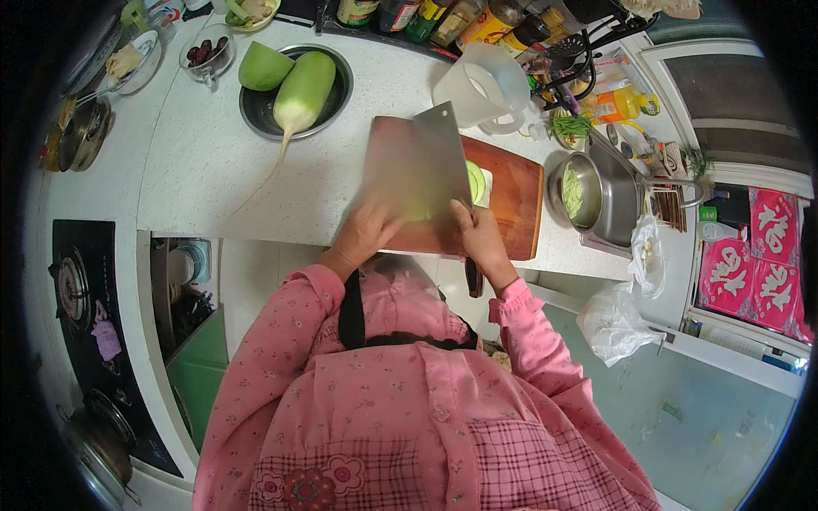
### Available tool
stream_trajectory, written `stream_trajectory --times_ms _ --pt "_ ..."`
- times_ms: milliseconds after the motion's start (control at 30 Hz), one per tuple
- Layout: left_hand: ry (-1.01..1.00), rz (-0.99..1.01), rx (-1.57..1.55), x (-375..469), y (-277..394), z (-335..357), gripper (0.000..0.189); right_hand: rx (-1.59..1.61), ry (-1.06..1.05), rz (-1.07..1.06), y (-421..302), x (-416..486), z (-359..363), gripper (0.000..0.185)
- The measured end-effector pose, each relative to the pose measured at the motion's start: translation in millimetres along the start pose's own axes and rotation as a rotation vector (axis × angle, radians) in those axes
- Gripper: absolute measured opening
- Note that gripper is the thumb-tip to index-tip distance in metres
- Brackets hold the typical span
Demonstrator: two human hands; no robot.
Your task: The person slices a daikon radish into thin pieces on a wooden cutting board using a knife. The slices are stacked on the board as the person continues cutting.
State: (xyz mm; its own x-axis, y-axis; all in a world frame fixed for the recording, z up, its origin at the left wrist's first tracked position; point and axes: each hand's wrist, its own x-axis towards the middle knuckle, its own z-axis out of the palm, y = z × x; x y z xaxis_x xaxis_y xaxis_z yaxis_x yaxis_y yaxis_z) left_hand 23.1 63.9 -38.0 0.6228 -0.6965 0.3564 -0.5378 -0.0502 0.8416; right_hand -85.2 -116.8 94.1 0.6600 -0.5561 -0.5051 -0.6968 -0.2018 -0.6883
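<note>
My right hand (480,239) grips a cleaver (442,153) near where its dark handle meets the broad steel blade. The blade stands over a reddish wooden cutting board (516,211). My left hand (364,235) is at the board's left part, its fingers towards a blurred pale green patch beside the blade; whether it holds a piece cannot be told. Pale green radish slices (475,182) lie on the board, just right of the blade. Further left, a whole green radish (305,89) and a cut radish piece (263,66) rest in a dark metal bowl (348,83).
A translucent plastic pitcher (476,86) stands behind the board. A steel bowl with pale green shreds (573,191) sits right, beside the sink (617,191). Bottles line the back. A glass cup of red dates (206,54) is back left; a gas stove (83,306) is far left.
</note>
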Motion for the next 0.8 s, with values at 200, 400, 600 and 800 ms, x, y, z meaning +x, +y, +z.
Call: stream_trajectory --times_ms 200,400,600,800 --pt "0.003 0.025 0.05 -1.8 0.3 -0.5 0.039 -0.16 0.091 -0.147 -11.2 -31.9 -9.6 0.04" --pt "-0.003 0.053 0.085 -0.1 2.1 -2.1 0.039 -0.291 0.157 -0.243 -7.6 -61.9 -5.5 0.04" --pt "-0.008 0.043 0.075 -0.1 -1.0 -1.1 0.039 -0.303 0.188 -0.346 0.6 -76.1 -2.1 0.04" --pt "-0.012 0.04 0.059 -0.4 -2.5 -1.5 0.04 -0.361 0.127 -0.214 -11.2 -82.4 -4.4 0.031"
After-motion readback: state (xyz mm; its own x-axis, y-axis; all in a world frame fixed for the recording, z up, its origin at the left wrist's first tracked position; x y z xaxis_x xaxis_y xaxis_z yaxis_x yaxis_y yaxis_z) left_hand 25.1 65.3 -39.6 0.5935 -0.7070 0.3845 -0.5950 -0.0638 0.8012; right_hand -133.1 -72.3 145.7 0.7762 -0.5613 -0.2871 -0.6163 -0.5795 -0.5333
